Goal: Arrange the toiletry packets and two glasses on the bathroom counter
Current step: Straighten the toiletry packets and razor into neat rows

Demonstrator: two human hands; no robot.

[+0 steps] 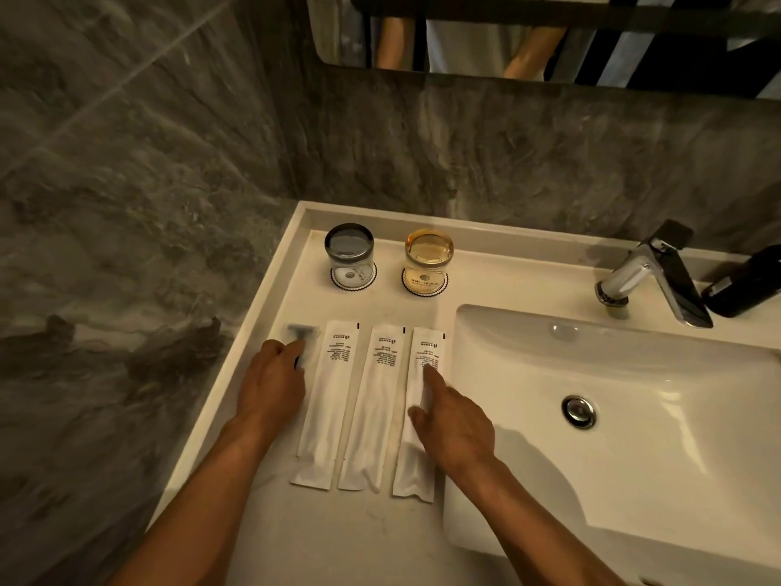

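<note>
Three long white toiletry packets lie side by side on the white counter [380,539]: a left packet [327,399], a middle packet [372,403] and a right packet [422,353]. My right hand [454,420] rests on the right packet with the index finger stretched out along it. My left hand [272,382] sits at the far left, fingers on a blurred packet with a razor [302,334] in it. Behind them two upturned glasses stand on round coasters: a grey glass [349,251] and an amber glass [428,258].
The sink basin [613,374] with its drain [579,411] lies right of the packets. A chrome faucet [659,277] and a black dispenser [748,281] stand at the back right. Grey stone walls close in on the left and behind, under a mirror [549,35].
</note>
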